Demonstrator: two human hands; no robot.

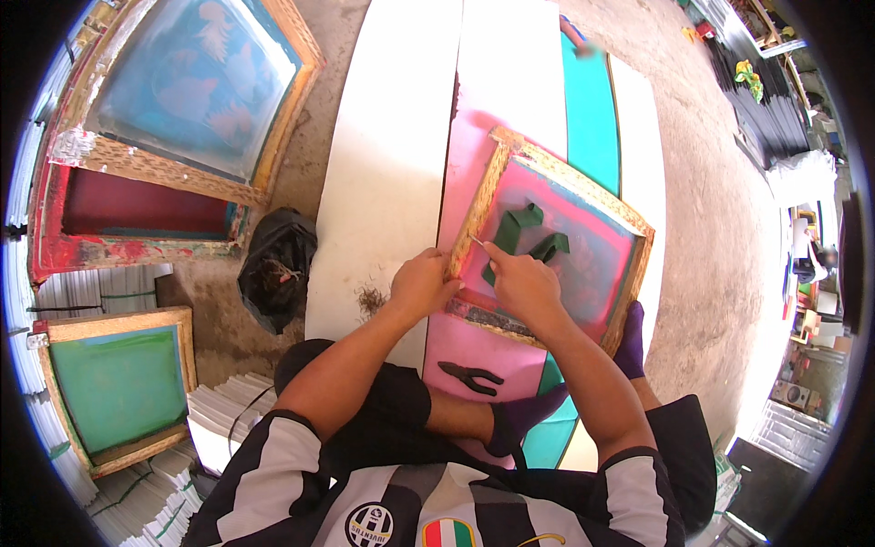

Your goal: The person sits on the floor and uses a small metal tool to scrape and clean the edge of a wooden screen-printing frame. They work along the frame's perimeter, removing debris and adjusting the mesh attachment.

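Observation:
A wood-framed printing screen [462, 264] with pink-stained mesh lies tilted on the boards in front of me. My left hand [425, 286] is closed on the near part of its left wooden bar. Over the mesh, my right hand [526, 288] pinches a thin, pointed metal tool [477, 241], its tip at that same bar. The tool's exact kind does not show; my fingers cover most of it. Looping across the mesh next to my right hand is a dark green strip [517, 225]. Black-handled pliers [471, 376] rest on the pink board, nearer to me.
White, pink and turquoise boards [387, 118] form the surface under the screen. Leftward stand larger blue-mesh screens [182, 87], a green-mesh screen [118, 383] and a black plastic bag [278, 269]. Dark scraps [370, 299] lie near my left wrist. My purple-socked foot [631, 342] touches the screen's right side.

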